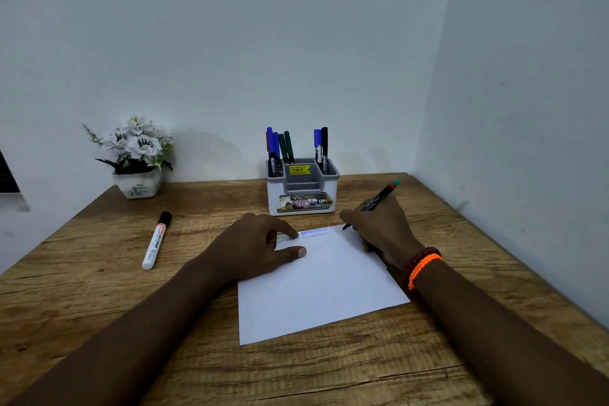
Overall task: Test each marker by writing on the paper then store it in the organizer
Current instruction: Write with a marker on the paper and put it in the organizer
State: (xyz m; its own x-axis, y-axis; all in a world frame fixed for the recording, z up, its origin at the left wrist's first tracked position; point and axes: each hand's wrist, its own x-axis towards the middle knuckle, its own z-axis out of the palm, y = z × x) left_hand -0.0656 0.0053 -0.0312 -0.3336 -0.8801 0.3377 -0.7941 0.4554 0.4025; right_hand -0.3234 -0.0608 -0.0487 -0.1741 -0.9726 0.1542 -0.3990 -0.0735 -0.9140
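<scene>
Right hand (379, 227) fingers pinch a slim black marker (379, 199), tip touching the smooth white paper's (323, 287) far edge. Left hand (253, 247) lies flat, fingers spread, on the sheet. Grainy wooden table (99, 300); boxy plastic organizer (302, 188) behind.

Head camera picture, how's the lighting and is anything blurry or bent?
Head view: dim, soft, bluish light; faint shadows on the wall behind the organizer. The paper looks bright, with scribbles near the right hand slightly smeared. Wide-angle distortion stretches both forearms and splays the table edges.
</scene>
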